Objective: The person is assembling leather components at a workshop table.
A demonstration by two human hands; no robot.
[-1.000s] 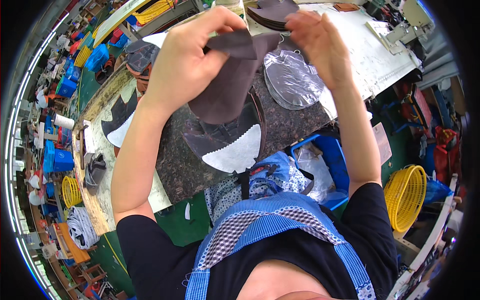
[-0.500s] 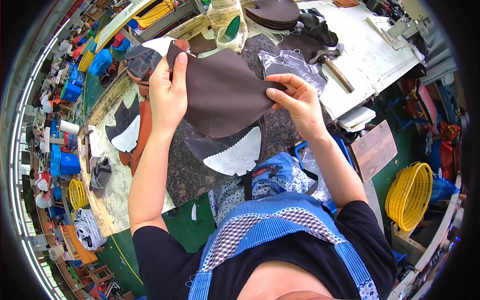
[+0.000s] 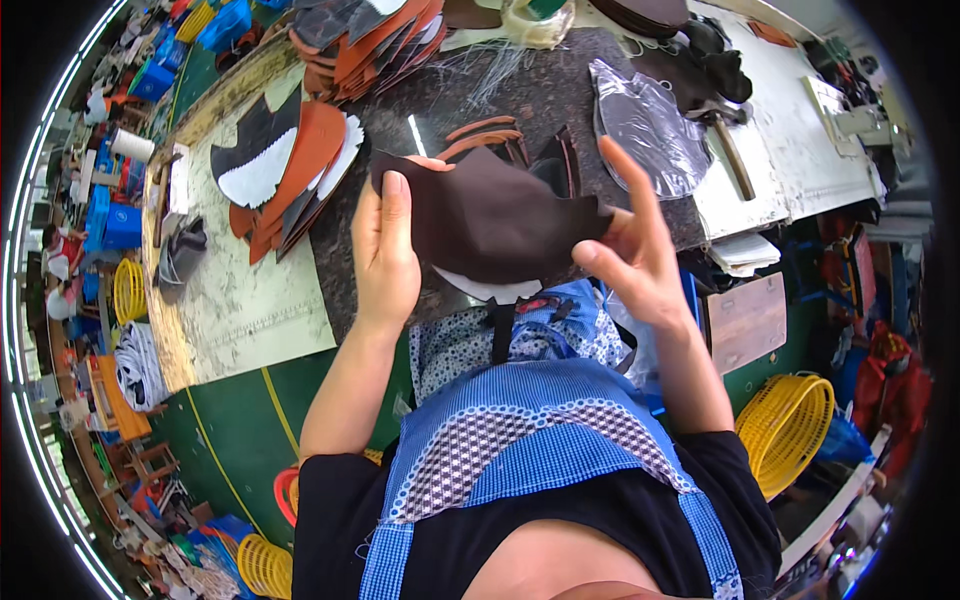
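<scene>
Left hand (image 3: 386, 265) pinched the dark brown panel (image 3: 490, 220) over the stone slab (image 3: 570, 85), thumb in front, presumably to steady it; right hand (image 3: 645, 260) stood, fingers spread, at its right edge, contact unclear

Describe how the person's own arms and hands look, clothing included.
The left hand and right hand are bare, with no gloves or rings visible. Both forearms are uncovered, with no watch or band visible. Short black sleeves cover the upper arms; the blue checked apron has a patterned band.
</scene>
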